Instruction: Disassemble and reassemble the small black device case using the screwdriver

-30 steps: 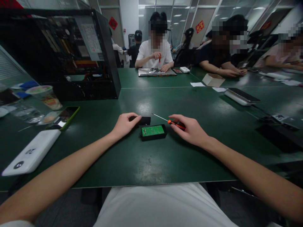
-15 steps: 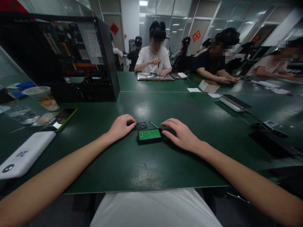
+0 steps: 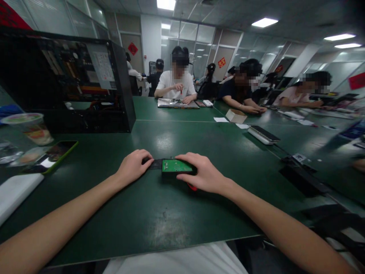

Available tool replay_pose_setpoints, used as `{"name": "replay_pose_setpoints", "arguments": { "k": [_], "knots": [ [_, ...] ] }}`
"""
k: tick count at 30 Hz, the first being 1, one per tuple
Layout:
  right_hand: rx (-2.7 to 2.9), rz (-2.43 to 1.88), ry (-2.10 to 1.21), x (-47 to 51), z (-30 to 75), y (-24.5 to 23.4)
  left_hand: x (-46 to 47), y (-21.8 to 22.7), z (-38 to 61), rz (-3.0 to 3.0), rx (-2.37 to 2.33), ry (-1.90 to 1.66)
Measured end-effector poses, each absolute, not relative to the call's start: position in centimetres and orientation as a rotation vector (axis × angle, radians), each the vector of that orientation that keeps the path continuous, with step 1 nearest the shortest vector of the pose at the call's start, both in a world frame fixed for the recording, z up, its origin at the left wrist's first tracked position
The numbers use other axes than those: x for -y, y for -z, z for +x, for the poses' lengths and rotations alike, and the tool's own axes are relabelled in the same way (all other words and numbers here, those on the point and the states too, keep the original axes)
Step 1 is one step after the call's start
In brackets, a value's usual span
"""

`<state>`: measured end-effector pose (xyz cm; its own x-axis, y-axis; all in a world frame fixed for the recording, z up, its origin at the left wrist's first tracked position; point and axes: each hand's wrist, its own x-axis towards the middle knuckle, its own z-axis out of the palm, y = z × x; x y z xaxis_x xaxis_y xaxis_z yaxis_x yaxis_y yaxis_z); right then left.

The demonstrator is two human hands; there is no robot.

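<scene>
A small black case holding a green circuit board (image 3: 174,166) lies on the green table (image 3: 159,213) in front of me. My right hand (image 3: 201,174) is curled round the case's right end, thumb on the near side and fingers on the far side. A red screwdriver handle (image 3: 192,187) peeks out under that hand's palm. My left hand (image 3: 133,166) rests closed on a flat black cover piece (image 3: 154,164) that lies just left of the case.
An open black computer case (image 3: 68,80) stands at the back left. A drink cup (image 3: 31,127), a green-edged phone (image 3: 49,156) and a white power bank (image 3: 14,192) lie at the left. Several people sit across the table. A white device (image 3: 262,134) and black parts (image 3: 302,179) lie at the right.
My right hand laid the screwdriver down and moved left onto the case with the green board. My left hand stayed on the black cover. The view tilted upward.
</scene>
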<state>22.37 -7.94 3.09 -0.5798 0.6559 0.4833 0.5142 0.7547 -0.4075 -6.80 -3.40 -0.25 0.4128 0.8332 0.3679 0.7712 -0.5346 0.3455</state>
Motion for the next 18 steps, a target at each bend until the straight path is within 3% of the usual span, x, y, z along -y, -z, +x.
{"name": "replay_pose_setpoints", "arguments": {
  "k": [8, 13, 18],
  "knots": [
    [1.917, -1.730, 0.200, -0.4, 36.3, -4.1, 4.2, 0.1, -6.3, 2.476, -1.351, -0.817],
    [1.581, -2.227, 0.254, -1.4, 44.6, -3.9, 4.8, -0.1, -5.9, 2.468, -1.287, -0.796],
    [1.484, -2.433, 0.144, 0.8, 48.1, -4.2, 5.2, 0.0, -5.7, 2.471, -1.260, -0.743]
  ]
}}
